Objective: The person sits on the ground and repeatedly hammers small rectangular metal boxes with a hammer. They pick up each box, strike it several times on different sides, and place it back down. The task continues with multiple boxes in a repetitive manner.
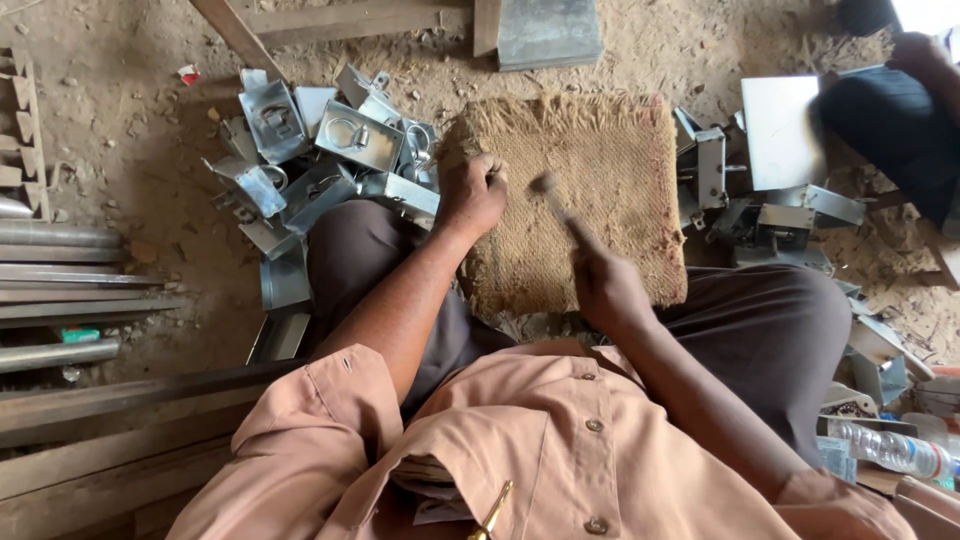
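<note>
A folded burlap mat (610,160) lies on the dirt floor between my knees. My left hand (472,192) is closed on a small part at the mat's left edge; the part is hidden inside my fingers. My right hand (605,285) grips the handle of a small hammer (556,203), whose blurred head hovers just right of my left hand, above the mat.
A heap of bent sheet-metal brackets (320,150) lies to the left, and more metal brackets (770,205) lie to the right. Steel bars (70,290) and beams line the left side. Another person's dark-clothed limb (890,110) is at top right. A plastic bottle (890,448) lies at lower right.
</note>
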